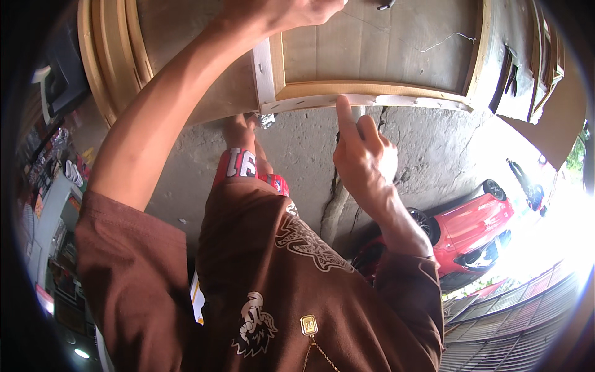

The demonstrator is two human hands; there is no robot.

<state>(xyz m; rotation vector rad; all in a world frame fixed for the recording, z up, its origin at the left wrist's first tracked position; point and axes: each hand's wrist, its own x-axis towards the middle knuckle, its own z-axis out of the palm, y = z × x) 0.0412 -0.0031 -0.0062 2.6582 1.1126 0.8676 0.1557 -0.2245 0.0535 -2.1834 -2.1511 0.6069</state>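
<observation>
My left hand (296, 11) is at the top edge over a wooden frame, its fingers closed and partly cut off. What they hold is hidden. A thin wire (447, 41) lies across the frame's grey-brown back panel (372, 53), its right end at the frame's side; a faint line runs toward my left fingertips. My right hand (367, 149) is lower right, index finger stretched up against the near bar of the wooden frame (372, 88), other fingers bent, nothing visible in them. White material with staples covers the frame's outer edge (378, 100).
More wooden frames (108, 56) stack at the left, others (538, 68) lean at the far right. A small dark object (387, 5) lies on the panel. Below is cracked concrete floor (291, 139). A red car (471, 226) stands at the right, a corrugated shutter (508, 322) lower right.
</observation>
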